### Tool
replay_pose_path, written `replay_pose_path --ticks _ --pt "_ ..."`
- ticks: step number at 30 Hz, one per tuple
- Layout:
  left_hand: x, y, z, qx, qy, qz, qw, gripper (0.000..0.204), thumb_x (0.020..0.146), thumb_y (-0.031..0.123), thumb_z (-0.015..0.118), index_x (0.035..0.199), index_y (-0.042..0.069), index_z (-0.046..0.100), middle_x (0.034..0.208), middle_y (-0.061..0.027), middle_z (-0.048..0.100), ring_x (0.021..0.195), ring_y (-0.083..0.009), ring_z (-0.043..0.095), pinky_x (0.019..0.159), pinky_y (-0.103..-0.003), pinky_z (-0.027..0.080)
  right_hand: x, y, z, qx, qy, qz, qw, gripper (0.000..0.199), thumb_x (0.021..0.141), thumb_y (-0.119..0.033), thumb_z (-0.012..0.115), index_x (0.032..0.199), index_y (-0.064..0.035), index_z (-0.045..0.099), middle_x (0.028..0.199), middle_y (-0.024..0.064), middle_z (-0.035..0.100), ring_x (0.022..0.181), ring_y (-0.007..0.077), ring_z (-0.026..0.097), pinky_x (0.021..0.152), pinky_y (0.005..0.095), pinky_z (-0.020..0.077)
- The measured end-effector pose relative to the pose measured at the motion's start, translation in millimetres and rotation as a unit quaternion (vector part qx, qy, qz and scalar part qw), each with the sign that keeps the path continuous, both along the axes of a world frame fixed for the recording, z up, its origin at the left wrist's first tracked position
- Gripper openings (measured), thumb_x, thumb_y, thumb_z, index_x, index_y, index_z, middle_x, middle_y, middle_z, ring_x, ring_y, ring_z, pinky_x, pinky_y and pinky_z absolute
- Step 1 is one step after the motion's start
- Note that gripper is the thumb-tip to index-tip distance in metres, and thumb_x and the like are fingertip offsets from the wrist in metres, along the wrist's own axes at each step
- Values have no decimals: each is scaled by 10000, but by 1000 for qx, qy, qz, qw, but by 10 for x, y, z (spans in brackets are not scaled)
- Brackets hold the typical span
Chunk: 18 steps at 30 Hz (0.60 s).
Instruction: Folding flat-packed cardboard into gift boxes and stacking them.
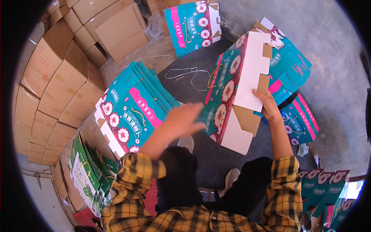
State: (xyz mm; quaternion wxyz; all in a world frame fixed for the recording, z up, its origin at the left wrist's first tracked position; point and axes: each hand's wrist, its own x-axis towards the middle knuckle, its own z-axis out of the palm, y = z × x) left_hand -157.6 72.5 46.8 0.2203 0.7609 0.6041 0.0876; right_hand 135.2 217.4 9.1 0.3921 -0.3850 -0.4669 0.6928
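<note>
Teal carton [232, 96], one, part-opened, raised in your right hand above the dark floor [212, 154]; the surrounding lot is listed by size.

Brown cardboard boxes [58, 89]: piled high beyond the left edge of the dark floor, some printed, running on to the far left corner.

Left stack [133, 108]: flat teal cartons, fanned, with pink bands and round fruit prints, lying at the left edge beside your left forearm.

Right stack [288, 67]: similar teal cartons, fanned, at the right edge, partly behind the raised carton.

Far stack [191, 31]: teal cartons with white flaps, at the far edge.

Green-and-white packaging [91, 174]: several folded pieces, leaning near the near left corner.

Right hand [266, 104]: closed on the edge of the teal carton, thumb over a white flap, other fingers mostly hidden behind the board.

Left hand [183, 121]: blurred, between left stack and raised carton, fingers extended and parted from the thumb, empty as far as the blur shows; you cannot tell whether it touches the carton.

White cord [189, 71]: loose, looped, on the dark floor near its far edge.
</note>
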Motion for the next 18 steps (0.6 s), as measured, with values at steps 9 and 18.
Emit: replay_pose_path --ticks 9,18 --pt "-1677 446 -2082 117 181 440 872 716 848 417 629 1393 25 381 1469 -221 303 1365 -382 279 1074 -551 257 -5 364 -264 10 -24 -40 999 437 877 -183 662 1252 -6 524 1133 97 623 1012 183 608 857 327 496" --pt "-2182 719 -2514 141 207 462 851 740 903 520 487 1430 24 333 1503 -198 268 1395 -353 231 1112 -537 167 -376 977 -309 65 -23 -93 993 319 896 -156 641 1171 -8 579 1063 73 651 943 153 623 826 297 499"
